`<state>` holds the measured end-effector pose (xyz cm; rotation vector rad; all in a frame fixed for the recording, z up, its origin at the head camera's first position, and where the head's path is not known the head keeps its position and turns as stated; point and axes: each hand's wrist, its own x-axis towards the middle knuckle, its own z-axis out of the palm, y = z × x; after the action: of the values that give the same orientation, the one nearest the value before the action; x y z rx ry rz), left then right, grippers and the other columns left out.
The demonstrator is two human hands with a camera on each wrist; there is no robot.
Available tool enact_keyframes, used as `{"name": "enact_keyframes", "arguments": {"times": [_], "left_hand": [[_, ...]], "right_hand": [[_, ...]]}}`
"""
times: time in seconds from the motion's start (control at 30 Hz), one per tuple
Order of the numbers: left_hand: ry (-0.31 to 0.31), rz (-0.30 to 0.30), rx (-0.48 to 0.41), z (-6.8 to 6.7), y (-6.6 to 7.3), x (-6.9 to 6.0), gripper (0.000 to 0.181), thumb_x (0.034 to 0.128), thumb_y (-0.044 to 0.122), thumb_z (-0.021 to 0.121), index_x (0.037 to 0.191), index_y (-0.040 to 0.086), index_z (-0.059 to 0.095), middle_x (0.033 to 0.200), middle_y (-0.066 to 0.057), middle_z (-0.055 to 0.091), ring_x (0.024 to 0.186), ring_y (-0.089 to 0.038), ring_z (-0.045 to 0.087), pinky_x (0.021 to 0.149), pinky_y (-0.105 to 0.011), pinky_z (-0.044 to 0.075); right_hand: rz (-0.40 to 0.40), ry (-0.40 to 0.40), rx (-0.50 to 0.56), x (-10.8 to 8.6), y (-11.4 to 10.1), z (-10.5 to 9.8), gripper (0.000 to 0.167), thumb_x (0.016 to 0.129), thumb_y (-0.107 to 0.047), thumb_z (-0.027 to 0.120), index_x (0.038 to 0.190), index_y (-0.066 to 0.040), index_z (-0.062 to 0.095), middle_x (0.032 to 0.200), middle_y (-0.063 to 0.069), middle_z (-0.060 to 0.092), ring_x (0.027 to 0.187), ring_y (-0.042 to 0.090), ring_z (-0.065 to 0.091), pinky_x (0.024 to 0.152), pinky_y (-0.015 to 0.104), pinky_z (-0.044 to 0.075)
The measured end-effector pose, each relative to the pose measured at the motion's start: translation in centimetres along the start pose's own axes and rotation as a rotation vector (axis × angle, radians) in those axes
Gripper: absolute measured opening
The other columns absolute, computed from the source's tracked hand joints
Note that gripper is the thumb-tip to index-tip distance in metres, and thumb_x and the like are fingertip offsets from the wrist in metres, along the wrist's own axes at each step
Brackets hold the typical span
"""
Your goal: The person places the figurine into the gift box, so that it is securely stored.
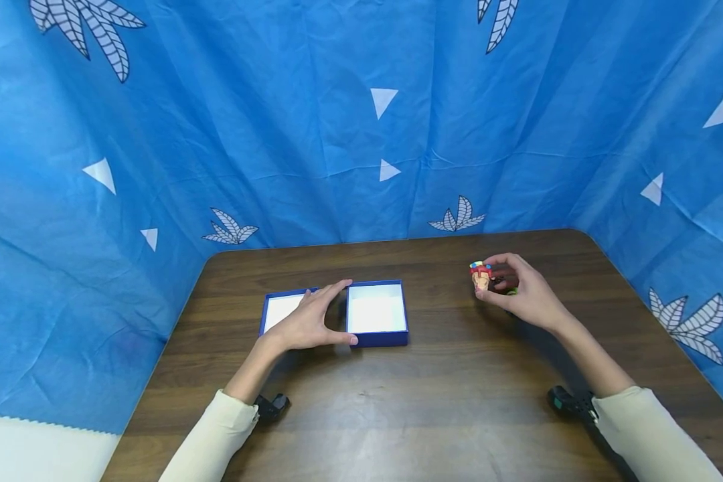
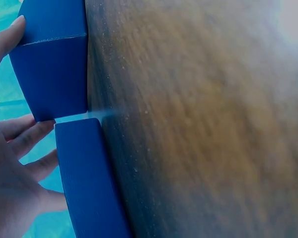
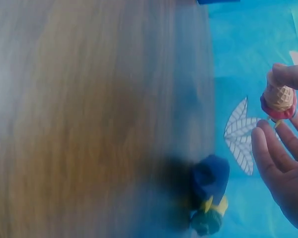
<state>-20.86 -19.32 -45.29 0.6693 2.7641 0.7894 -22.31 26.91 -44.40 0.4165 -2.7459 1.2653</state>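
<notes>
My right hand (image 1: 527,294) pinches a small toy ice-cream cone (image 1: 480,276) between thumb and fingers above the table's right part. The cone is tan waffle with a red band and blue and yellow bits; its waffle end points down in the head view. In the right wrist view, a blue, yellow and green toy (image 3: 208,191) lies on the table beyond that hand. My left hand (image 1: 307,321) spans an open blue box (image 1: 376,340) with white inside, thumb at its near wall and fingers at the far corner. Under this hand is a second blue-rimmed piece (image 1: 281,309), partly hidden.
The brown wooden table (image 1: 397,415) has a rounded far corner on each side. A blue curtain (image 1: 337,134) with leaf and triangle prints hangs behind and beside it. Dark wrist cameras (image 1: 271,407) sit at both sleeves.
</notes>
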Motion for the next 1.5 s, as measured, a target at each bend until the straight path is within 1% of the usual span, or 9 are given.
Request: {"name": "enact_keyframes", "arguments": {"times": [0.17,0.4,0.67,0.9,1.0,1.13,1.23,1.37,1.5], "left_hand": [[0.019,0.004,0.035,0.0,0.2,-0.1,0.120,0.0769,0.072,0.086,0.172,0.028,0.027,0.178,-0.007,0.034,0.167,-0.034,0.029,0.130,-0.079,0.009],[0.015,0.000,0.003,0.2,0.1,-0.1,0.120,0.0774,0.070,0.087,0.172,0.028,0.026,0.178,-0.006,0.034,0.166,-0.033,0.031,0.130,-0.078,0.011],[0.014,-0.004,-0.036,0.3,-0.1,0.0,0.119,0.0770,0.070,0.087,0.172,0.031,0.026,0.178,-0.004,0.033,0.166,-0.033,0.032,0.133,-0.073,0.015],[0.011,-0.011,-0.062,0.3,-0.1,-0.1,0.120,0.0769,0.068,0.088,0.172,0.032,0.025,0.178,-0.002,0.032,0.166,-0.031,0.031,0.133,-0.068,0.020],[0.009,-0.014,-0.075,0.3,-0.1,-0.1,0.120,0.0765,0.067,0.089,0.172,0.031,0.025,0.178,-0.003,0.031,0.166,-0.032,0.031,0.132,-0.070,0.022],[0.006,-0.018,-0.085,0.2,-0.1,-0.2,0.121,0.0761,0.067,0.090,0.172,0.030,0.026,0.178,-0.002,0.031,0.166,-0.032,0.031,0.132,-0.070,0.022],[0.006,-0.016,-0.088,0.1,-0.1,-0.2,0.121,0.0756,0.066,0.090,0.172,0.030,0.026,0.178,-0.002,0.032,0.166,-0.032,0.031,0.132,-0.070,0.021],[0.004,-0.020,-0.094,0.0,-0.1,-0.2,0.121,0.0754,0.066,0.091,0.171,0.031,0.026,0.178,-0.002,0.032,0.166,-0.032,0.031,0.132,-0.070,0.023],[0.008,-0.024,-0.099,0.2,-0.1,-0.2,0.121,0.0750,0.066,0.091,0.171,0.031,0.027,0.178,-0.001,0.031,0.166,-0.033,0.031,0.131,-0.069,0.026]], "right_hand": [[-0.036,0.024,0.002,0.2,-0.7,0.8,0.062,0.089,-0.032,0.091,0.140,-0.015,0.060,0.133,0.010,0.062,0.102,0.029,0.072,0.081,0.025,0.061],[-0.055,0.022,0.019,0.5,-1.1,1.7,0.061,0.089,-0.032,0.091,0.140,-0.017,0.061,0.135,0.008,0.063,0.102,0.029,0.072,0.084,0.030,0.061],[-0.044,-0.024,0.097,1.1,-1.8,2.5,0.061,0.090,-0.029,0.090,0.140,-0.015,0.059,0.135,0.012,0.065,0.120,0.038,0.069,0.088,0.019,0.058],[-0.041,-0.056,0.142,1.5,-2.9,3.2,0.061,0.090,-0.027,0.090,0.140,-0.015,0.058,0.135,0.012,0.066,0.124,0.041,0.067,0.090,0.017,0.057],[-0.038,-0.079,0.139,1.7,-3.3,3.6,0.062,0.090,-0.028,0.090,0.140,-0.015,0.058,0.137,0.013,0.065,0.125,0.039,0.067,0.093,0.020,0.057],[-0.039,-0.103,0.146,1.9,-3.9,4.3,0.063,0.088,-0.029,0.092,0.139,-0.015,0.058,0.137,0.012,0.065,0.124,0.035,0.068,0.097,0.030,0.059],[-0.056,-0.111,0.154,2.0,-4.3,4.9,0.062,0.087,-0.028,0.092,0.138,-0.015,0.058,0.136,0.011,0.066,0.121,0.032,0.069,0.097,0.035,0.061],[-0.082,-0.124,0.151,2.2,-5.0,5.8,0.062,0.087,-0.028,0.092,0.137,-0.015,0.059,0.134,0.010,0.067,0.120,0.031,0.070,0.096,0.035,0.062],[-0.105,-0.152,0.141,2.6,-5.6,6.7,0.063,0.086,-0.031,0.093,0.136,-0.016,0.060,0.133,0.009,0.067,0.120,0.030,0.070,0.098,0.043,0.063]]}}
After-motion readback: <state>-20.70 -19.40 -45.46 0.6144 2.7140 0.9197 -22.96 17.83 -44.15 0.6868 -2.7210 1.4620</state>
